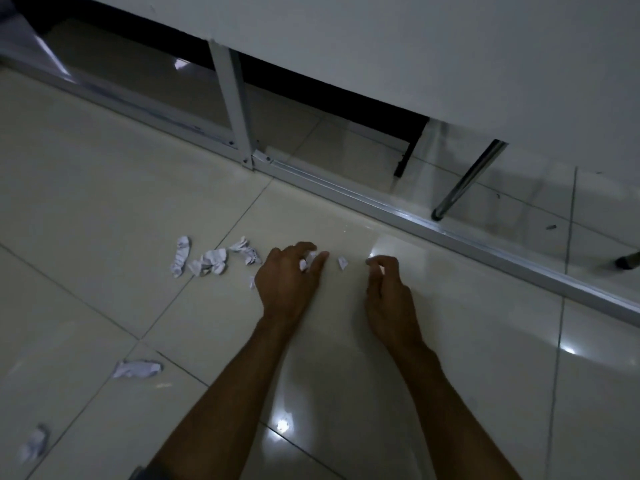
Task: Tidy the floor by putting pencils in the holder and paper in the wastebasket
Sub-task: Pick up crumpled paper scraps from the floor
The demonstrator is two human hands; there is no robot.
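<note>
Crumpled white paper scraps lie on the glossy tiled floor. My left hand (289, 277) is curled over one small paper scrap (306, 261), fingers closed around it. A tiny scrap (343, 262) lies between my hands. My right hand (389, 292) hovers just right of it, fingers bent and apart, holding nothing. To the left lie a paper cluster (211, 262), a long piece (181, 256) and a twisted piece (246, 250). Another scrap (138, 369) sits nearer me at left, and one more (34, 445) at the lower left. No pencils, holder or wastebasket are in view.
A metal floor track (415, 221) runs diagonally behind my hands, with a white upright post (235, 109) and glass panels. A white surface (415, 53) overhangs at the top right; a chrome leg (467, 180) stands beneath it. A dark caster (627, 261) shows at far right.
</note>
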